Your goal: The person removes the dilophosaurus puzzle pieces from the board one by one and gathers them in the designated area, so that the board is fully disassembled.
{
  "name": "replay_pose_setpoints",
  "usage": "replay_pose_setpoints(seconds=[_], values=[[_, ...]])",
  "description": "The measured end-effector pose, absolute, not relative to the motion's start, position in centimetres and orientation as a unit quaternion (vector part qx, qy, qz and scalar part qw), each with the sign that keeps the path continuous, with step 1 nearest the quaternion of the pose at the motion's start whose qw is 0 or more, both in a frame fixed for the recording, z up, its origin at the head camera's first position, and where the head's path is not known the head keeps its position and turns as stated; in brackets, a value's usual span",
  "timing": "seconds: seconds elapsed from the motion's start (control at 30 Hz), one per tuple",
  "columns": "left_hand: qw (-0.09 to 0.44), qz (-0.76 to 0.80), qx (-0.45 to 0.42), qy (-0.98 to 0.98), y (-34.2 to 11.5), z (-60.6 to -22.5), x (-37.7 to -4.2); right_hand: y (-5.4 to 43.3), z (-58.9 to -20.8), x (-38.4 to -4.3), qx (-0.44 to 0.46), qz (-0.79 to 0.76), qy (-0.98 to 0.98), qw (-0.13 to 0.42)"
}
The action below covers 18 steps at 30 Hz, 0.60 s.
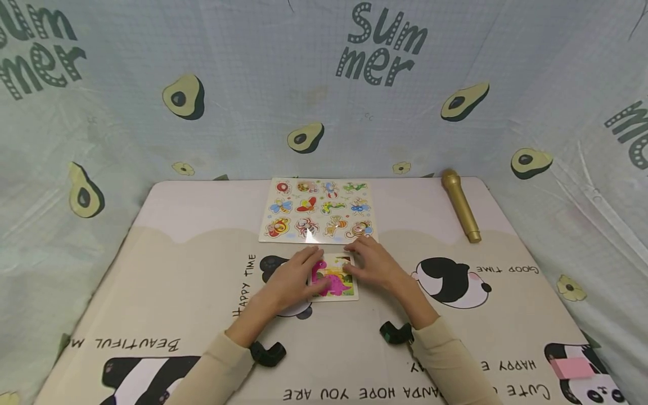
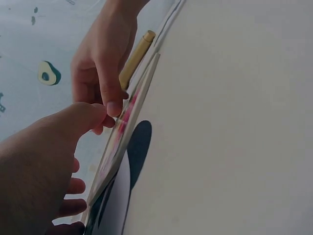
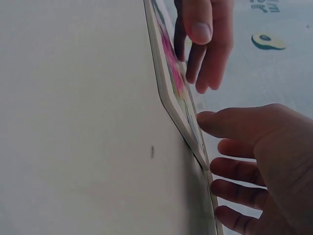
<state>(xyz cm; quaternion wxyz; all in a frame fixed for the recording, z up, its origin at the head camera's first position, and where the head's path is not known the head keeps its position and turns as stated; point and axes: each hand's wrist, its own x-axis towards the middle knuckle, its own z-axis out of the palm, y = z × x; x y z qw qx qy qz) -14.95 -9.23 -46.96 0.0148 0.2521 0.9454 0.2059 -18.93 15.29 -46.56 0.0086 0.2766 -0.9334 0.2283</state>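
A small picture puzzle board (image 1: 334, 291) with a pink dinosaur lies flat on the table in front of me. My left hand (image 1: 292, 279) spreads over its left side, the thumb across the picture. On the other side, my right hand (image 1: 378, 264) has its thumb at the board's upper right edge and its fingers beyond the corner. In the right wrist view, that right hand (image 3: 259, 156) is loosely bent with its thumb over the board's picture (image 3: 171, 58). Left wrist view: the left thumb (image 2: 85, 117) overlaps the right fingertips close above the board.
Just behind lies a larger puzzle board (image 1: 319, 209) with several insect pictures. A gold microphone-shaped object (image 1: 462, 208) rests at the back right. A pink block (image 1: 572, 368) is at the front right. The printed mat (image 1: 192, 281) meets a curtain (image 1: 243, 112) at the back.
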Motion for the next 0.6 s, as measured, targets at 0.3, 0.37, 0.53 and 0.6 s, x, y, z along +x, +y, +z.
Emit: replay_pose_setpoints(seconds=[0.3,0.37,0.53,0.6], values=[[0.017,0.183,0.258,0.948,-9.0,-47.2,-14.79,15.36,-46.69,-18.93,0.266,0.22,-0.939,-0.001],[0.018,0.177,0.259,0.949,-8.99,-47.18,-14.77,15.35,-46.69,-18.92,0.264,0.22,-0.939,-0.003],[0.024,0.167,0.266,0.949,-8.98,-47.21,-14.72,15.26,-46.65,-18.89,0.26,0.217,-0.941,-0.01],[0.023,0.164,0.272,0.948,-8.96,-47.18,-14.7,15.21,-46.65,-18.87,0.258,0.216,-0.942,-0.013]])
